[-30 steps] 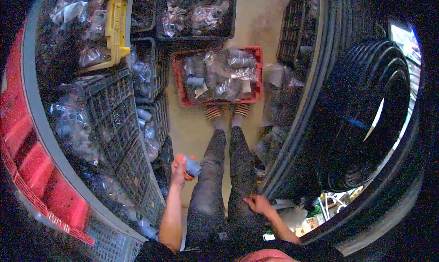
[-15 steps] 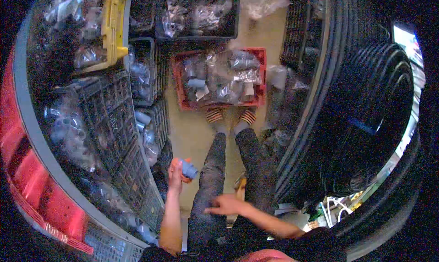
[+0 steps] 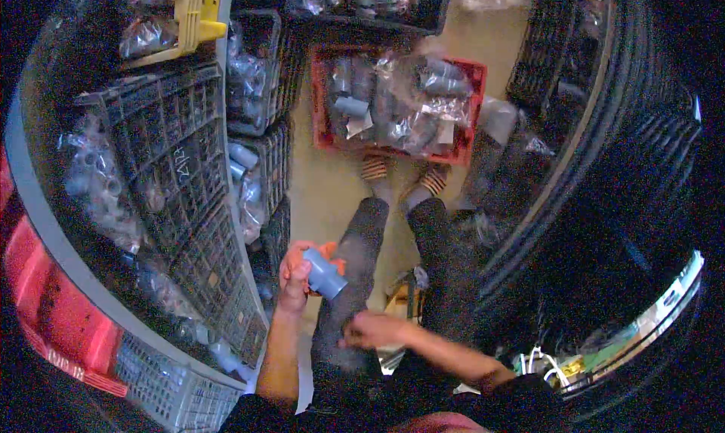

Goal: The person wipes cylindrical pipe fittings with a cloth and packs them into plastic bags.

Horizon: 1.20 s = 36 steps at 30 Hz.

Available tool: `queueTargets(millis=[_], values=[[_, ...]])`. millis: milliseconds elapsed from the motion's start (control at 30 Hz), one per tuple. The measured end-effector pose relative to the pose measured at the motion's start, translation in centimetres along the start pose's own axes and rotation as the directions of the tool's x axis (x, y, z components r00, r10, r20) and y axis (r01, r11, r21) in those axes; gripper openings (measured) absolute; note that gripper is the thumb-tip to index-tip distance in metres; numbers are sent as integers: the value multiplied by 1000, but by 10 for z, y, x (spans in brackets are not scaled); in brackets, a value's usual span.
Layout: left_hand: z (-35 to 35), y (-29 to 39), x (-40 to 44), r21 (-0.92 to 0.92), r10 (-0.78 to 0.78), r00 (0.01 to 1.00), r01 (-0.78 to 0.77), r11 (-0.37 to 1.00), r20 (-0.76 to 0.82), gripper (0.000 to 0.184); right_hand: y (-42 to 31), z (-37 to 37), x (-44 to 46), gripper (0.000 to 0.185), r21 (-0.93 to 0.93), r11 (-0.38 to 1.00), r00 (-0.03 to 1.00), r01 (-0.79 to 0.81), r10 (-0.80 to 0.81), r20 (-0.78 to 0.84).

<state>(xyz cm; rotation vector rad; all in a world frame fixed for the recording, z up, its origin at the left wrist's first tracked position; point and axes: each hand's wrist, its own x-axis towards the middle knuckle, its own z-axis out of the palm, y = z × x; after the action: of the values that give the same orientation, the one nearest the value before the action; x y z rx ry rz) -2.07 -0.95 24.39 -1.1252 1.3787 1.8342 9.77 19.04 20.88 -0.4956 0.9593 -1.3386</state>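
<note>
- Floor [image 3: 310, 206]: narrow bare strip, person standing on it. Right edge crowded by black piping [image 3: 604, 184] in curved rows; outer turns sink into shadow, count impossible.
- Left edge of floor: stacked black crates [image 3: 189, 154] with bagged fittings [image 3: 94, 176]. Pale marking on one side wall, not safely legible. Lowest crates lost in dark.
- Red crate [image 3: 322, 108]: on the floor, its near edge just beyond the feet. Clear bags [image 3: 411, 127] fill it; glare hides most contents.
- Legs [image 3: 359, 237]: apart, slightly blurred. Yellowish object [image 3: 408, 301] between them, partly covered; identity unclear.
- Right hand [image 3: 377, 331]: before the left thigh, fingers curled, smeared by motion. Cannot tell whether it grips anything.
- Left hand [image 3: 294, 274]: closed round a grey-blue pipe fitting [image 3: 326, 276], held above the floor, nearer the body than the red crate's near left corner.
- Step in hand, my reading: holding the fitting, right hand not on it. Any move from here calls for a firm left grip and careful footing.
- Orange piece [image 3: 332, 253]: against fitting and fingers; part hidden, attached or separate unknown.
</note>
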Motion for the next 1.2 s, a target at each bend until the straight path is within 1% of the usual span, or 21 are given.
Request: queueTargets(millis=[33, 67, 100, 133, 167, 200, 267, 333, 467, 500, 567, 600, 667, 733, 833, 900, 933, 967, 1033, 1100, 1200], values=[[-2, -2, 12, -4, 23, 1000, -23, 1000, 1, 60, -19, -65, 12, 43, -114, 976, 982, -187, 182, -56], [-7, -7, 23, 38, 80, 997, -80, 996, -8, 60, -17, -113, 22, 33, -129, 965, 925, -227, 173, -338], [-11, -11, 36, 83, 138, 990, -137, 987, -9, 60, 14, -157, 40, 27, -257, 963, 804, -80, -90, -588], [-12, -10, 52, 86, 162, 987, -162, 983, 7, 60, 49, -206, 63, 40, -397, 873, 617, -284, -151, -773], [-12, -8, 68, 82, 238, 971, -236, 968, -21, 60, 55, -256, 76, 52, -655, 700, 306, -283, -582, -754], [-14, -4, 83, 80, 312, 949, -309, 948, -40, 61, 26, -301, 80, 54, -531, 751, 369, -393, -399, -839], [-9, 16, 111, 119, 403, 915, -398, 910, -19, 59, 39, -363, 101, 56, -569, 673, 377, -472, -430, -821], [-8, 21, 147, -81, 479, 877, -480, 874, -36, 58, 73, -405, 120, 58, -708, 312, 567, -634, -435, -699], [-24, 38, 212, -16, 661, 750, -661, 751, 29, 56, 91, -446, 108, 47, -829, 292, 604, -477, -576, -551], [-19, 41, 215, -111, 670, 741, -664, 740, 36, 54, 54, -441, 72, 41, -819, 381, 719, -430, -405, -566], [-37, 29, 240, -210, 748, 663, -734, 646, -16, 49, 11, -477, -12, 37, -828, 363, 874, -427, -68, -481], [-32, 25, 238, -214, 758, 652, -742, 636, -10, 49, -40, -451, -64, 46, -722, 533, 835, -440, -52, -547], [-11, 20, 226, -184, 795, 603, -791, 584, -68, 55, -62, -467, -123, 47, -598, 625, 796, -502, 64, -601], [-15, 3, 231, -209, 806, 577, -811, 547, -130, 51, -33, -517, -161, 39, -410, 752, 665, -516, 50, -745], [-13, -11, 221, -151, 806, 582, -810, 566, -105, 53, 45, -637, -169, 39, -334, 678, 306, -655, -167, -937], [-20, -15, 207, -166, 793, 601, -796, 583, -97, 54, 107, -693, -153, 40, -212, 793, 86, -571, -199, -976], [-22, -19, 207, -128, 828, 535, -844, 520, -165, 56, 127, -710, -144, 39, -66, 896, 7, -438, -70, -998], [-24, -22, 208, -80, 855, 464, -885, 459, -231, 57, 146, -723, -133, 41, -12, 910, -52, -414, -37, -998], [-24, -20, 191, -37, 851, 468, -880, 473, -240, 56, 179, -735, -116, 46, 30, 829, -151, -558, -66, -986], [-22, -24, 178, -86, 855, 459, -888, 452, -243, 52, 200, -741, -97, 49, 67, 828, -214, -557, -66, -975], [-44, -40, 183, 46, 882, 392, -908, 417, -263, 51, 213, -754, -78, 49, 47, 884, -261, -465, -87, -961]])
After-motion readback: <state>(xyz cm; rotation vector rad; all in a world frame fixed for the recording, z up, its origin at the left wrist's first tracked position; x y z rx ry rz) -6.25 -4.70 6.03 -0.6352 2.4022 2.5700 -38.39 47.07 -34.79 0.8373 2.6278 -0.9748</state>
